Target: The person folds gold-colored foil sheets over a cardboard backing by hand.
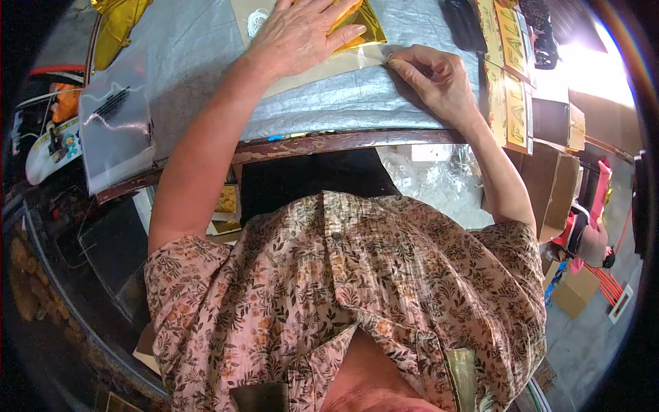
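Note:
My left hand [302, 36] lies flat, palm down and fingers stretched, over a shiny gold foil piece [371, 29] at the top edge of the view. Part of the foil is hidden under it. Beneath them is a beige sheet [302, 81]. A small coil of white string [257, 23] sits left of that hand. To the right, my right hand [439, 81] has thumb and forefinger pinched together. A thin pale thread [374, 59] runs from near the foil to those fingertips; its exact ends are too fine to make out.
A silvery-grey cover [329, 113] spreads over the table. More gold foil [118, 31] and a clear plastic bag [117, 130] lie at the left. Yellow printed packs [511, 113] and a dark item [463, 24] line the right side. Cardboard boxes [557, 185] stand beyond; another person [587, 237] is far right.

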Demonstrator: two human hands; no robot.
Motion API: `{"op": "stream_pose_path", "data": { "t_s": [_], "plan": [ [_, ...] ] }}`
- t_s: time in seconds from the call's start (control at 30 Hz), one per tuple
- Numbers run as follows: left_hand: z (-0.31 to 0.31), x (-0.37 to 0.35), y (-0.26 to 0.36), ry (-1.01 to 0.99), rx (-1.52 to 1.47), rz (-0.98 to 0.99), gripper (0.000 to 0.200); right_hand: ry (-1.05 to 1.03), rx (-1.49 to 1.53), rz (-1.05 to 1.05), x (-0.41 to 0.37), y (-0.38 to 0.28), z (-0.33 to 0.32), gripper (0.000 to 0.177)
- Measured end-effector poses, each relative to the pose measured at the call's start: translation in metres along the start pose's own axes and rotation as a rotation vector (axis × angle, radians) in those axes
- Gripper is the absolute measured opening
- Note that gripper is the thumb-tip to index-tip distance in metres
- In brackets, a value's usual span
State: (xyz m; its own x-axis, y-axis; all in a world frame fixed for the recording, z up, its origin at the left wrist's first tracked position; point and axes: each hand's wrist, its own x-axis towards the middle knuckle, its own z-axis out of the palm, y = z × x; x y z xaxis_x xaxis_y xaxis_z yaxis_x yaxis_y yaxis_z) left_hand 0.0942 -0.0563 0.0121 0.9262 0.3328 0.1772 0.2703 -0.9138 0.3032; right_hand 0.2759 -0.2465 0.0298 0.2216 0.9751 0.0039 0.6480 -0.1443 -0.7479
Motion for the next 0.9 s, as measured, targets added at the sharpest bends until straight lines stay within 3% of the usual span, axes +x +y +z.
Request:
{"op": "stream_pose_path", "data": {
  "t_s": [0.4, 0.47, 0.7, 0.9],
  "plan": [
    [0.006, 0.0, -0.003, -0.001, -0.05, -0.011, 0.068, 0.03, -0.037, -0.033, 0.003, 0.0, 0.004, 0.02],
    [0.023, 0.001, -0.015, 0.098, -0.001, 0.054, 0.069, 0.036, -0.031, -0.047, 0.004, 0.0, 0.004, 0.02],
    [-0.003, -0.002, 0.001, 0.026, -0.062, 0.02, 0.07, 0.036, -0.078, 0.004, 0.005, -0.003, 0.005, 0.02],
    [0.009, -0.001, -0.006, 0.088, 0.036, 0.066, 0.073, 0.022, -0.061, -0.026, 0.006, 0.0, 0.004, 0.019]
  ]
}}
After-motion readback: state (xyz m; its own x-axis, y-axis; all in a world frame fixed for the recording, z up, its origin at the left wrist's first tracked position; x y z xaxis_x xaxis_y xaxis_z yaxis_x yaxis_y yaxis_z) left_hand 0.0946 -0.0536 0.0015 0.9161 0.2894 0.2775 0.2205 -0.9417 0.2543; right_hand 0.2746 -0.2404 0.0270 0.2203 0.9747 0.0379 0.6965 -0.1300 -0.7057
